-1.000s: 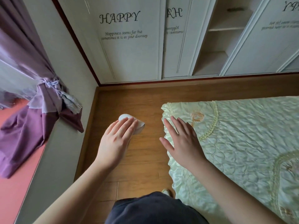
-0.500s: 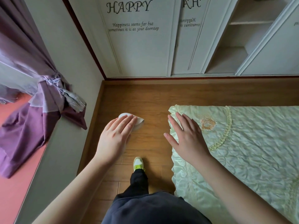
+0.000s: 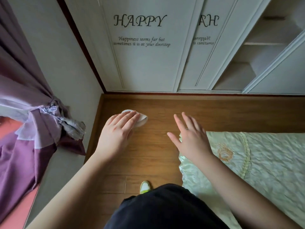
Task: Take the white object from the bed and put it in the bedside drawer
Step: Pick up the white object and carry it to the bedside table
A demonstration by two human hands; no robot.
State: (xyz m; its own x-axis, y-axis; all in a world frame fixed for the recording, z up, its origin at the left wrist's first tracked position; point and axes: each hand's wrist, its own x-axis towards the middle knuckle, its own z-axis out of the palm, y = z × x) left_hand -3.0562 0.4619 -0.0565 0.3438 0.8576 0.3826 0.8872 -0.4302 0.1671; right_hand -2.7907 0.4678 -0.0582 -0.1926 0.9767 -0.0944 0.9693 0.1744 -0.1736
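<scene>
My left hand (image 3: 119,129) holds the white object (image 3: 141,120), a small rounded pale thing. It sticks out past my fingertips, above the wooden floor (image 3: 148,162); my fingers hide most of it. My right hand (image 3: 191,139) is open with spread fingers, palm down, hovering over the corner of the bed (image 3: 264,162), which is covered by a pale green quilted spread. No bedside drawer is in view.
White wardrobe doors (image 3: 145,60) with "HAPPY" lettering stand ahead, with open shelves (image 3: 247,76) to the right. A purple tied curtain (image 3: 33,123) hangs on the left by a grey wall. My shoe (image 3: 144,186) and dark trousers show at the bottom.
The view has shifted toward the wardrobe, and the bed corner now lies lower and further right. My right hand has come off the bedspread's corner. My left hand still holds the white object.
</scene>
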